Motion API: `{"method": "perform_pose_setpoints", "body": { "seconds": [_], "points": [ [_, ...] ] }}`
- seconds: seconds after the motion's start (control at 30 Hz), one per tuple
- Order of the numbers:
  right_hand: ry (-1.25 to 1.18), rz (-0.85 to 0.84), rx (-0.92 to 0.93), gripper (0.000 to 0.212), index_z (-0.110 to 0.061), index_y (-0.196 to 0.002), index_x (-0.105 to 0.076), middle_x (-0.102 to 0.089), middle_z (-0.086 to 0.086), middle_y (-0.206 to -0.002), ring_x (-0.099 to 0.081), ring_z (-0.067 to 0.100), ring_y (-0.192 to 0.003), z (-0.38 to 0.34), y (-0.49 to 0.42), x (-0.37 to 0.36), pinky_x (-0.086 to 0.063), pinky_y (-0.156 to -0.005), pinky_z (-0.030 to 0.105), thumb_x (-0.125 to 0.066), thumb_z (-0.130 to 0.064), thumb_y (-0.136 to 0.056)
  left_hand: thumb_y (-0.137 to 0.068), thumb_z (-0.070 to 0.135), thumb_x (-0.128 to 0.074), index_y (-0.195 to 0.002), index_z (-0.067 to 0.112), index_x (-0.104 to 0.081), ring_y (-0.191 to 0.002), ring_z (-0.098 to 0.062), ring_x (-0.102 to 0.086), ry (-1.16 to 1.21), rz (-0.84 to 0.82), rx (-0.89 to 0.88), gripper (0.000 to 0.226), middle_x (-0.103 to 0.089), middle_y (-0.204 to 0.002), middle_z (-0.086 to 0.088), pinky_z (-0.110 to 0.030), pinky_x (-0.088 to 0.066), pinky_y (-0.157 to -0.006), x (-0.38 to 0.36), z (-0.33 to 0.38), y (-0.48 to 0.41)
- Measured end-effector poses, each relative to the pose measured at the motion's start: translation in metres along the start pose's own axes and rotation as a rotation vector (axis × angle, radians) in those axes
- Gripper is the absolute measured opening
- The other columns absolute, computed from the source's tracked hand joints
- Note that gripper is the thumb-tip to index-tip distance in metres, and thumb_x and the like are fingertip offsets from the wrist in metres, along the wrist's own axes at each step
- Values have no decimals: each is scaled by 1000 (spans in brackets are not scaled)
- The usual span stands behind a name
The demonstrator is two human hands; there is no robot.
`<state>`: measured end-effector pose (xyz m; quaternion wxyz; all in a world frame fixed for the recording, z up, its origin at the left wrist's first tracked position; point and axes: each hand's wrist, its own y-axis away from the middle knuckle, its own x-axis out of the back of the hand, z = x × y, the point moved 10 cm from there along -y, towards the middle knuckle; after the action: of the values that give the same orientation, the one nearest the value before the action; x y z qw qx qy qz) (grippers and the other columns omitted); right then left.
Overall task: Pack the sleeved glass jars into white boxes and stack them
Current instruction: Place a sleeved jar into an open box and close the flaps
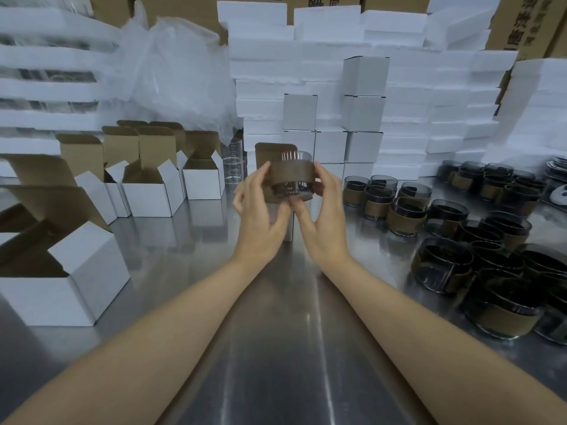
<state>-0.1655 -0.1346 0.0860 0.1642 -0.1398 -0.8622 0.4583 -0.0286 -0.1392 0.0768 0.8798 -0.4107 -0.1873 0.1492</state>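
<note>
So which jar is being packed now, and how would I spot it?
Start at the steel table before the wall of white foam slabs. Over its middle, the left hand and right hand hold one brown-sleeved jar. Unlike the jars crowded at the right, it is off the table.

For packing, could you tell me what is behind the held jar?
A brown box flap behind the jar; left hand and right hand hide most of its box.

Shiny steel table, white foam slabs stacked behind, brown cartons beyond.
</note>
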Motion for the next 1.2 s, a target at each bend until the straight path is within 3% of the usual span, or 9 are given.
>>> {"method": "perform_pose_setpoints", "body": {
  "seconds": [0.07, 0.13, 0.33, 0.6, 0.73, 0.87, 0.97, 1.1, 1.2],
  "points": [
    [19, 0, 33, 58, -6, -144, -33, -38, -1, -127, -41, -8, -116, -3, 1, 2, -32, -99, 9, -57, -9, -91, -94, 36, -48, -143, 26, -29, -127, -1, -34, -7, 5, -23, 53, -37, -129, 24, -37, -19, -113, 1, 5, 0],
    [50, -16, 54, 63, -5, -144, -31, -38, 1, -125, -38, -14, -115, -5, 2, 1, -30, -98, 5, -58, -6, -88, -93, 48, -44, -138, 30, -31, -125, -1, -37, 20, 18, -19, 49, -37, -125, 27, -36, -19, -112, 3, 4, -2],
    [58, -101, -8, 58, -10, -144, -36, -45, -3, -115, -43, -15, -104, 3, 3, -8, -29, -92, 2, -57, -16, -90, -85, 60, -41, -120, 28, -39, -104, 15, -44, 53, 9, 83, 47, -55, -114, 5, -15, -12, -102, 2, -6, -1],
    [82, -119, -30, 55, -11, -143, -38, -47, -3, -117, -43, -15, -105, 10, 2, -11, -31, -93, 4, -54, -13, -90, -81, 57, -49, -117, 25, -42, -104, 27, -35, 25, 61, 116, 48, -52, -104, 21, -52, -20, -107, 7, -9, -2],
    [19, -150, -119, 65, -25, -147, -24, -41, -16, -132, -41, -5, -120, 21, 4, -15, -35, -103, 21, -56, -26, -90, -75, 47, -66, -128, 27, -39, -112, 22, -30, -28, 97, 30, 62, -43, -117, 20, -56, -28, -105, 9, 0, 0],
    [-9, -166, -162, 79, -48, -141, -13, -41, -15, -131, -41, -4, -116, 27, 6, -18, -33, -96, 10, -60, -26, -80, -73, 37, -71, -133, 27, -35, -120, 11, -34, -50, 104, -67, 71, -33, -118, 21, -55, -30, -105, 8, 12, 1],
    [-10, -134, -159, 85, -47, -140, -17, -43, -14, -136, -44, 2, -122, 28, 4, -15, -37, -98, 16, -71, -25, -78, -76, 24, -72, -136, 25, -33, -126, -11, -40, -69, 100, -156, 71, -32, -124, 13, -51, -26, -109, 6, 22, 3],
    [-23, -95, -153, 83, -36, -139, -28, -38, -44, -123, -41, -15, -116, 27, 3, -13, -33, -94, 4, -78, -33, -73, -70, -2, -61, -137, 22, -35, -127, -32, -38, -87, 81, -211, 76, -34, -131, 5, -16, -18, -110, 1, 33, 4],
    [-47, -103, -166, 81, -33, -135, -31, -41, -45, -116, -43, -18, -110, 29, 4, -14, -33, -88, 0, -79, -29, -70, -66, -4, -55, -138, 22, -35, -131, -28, -34, -63, 70, -170, 79, -32, -132, 9, -27, -23, -113, 3, 31, 2]
  ]
}}
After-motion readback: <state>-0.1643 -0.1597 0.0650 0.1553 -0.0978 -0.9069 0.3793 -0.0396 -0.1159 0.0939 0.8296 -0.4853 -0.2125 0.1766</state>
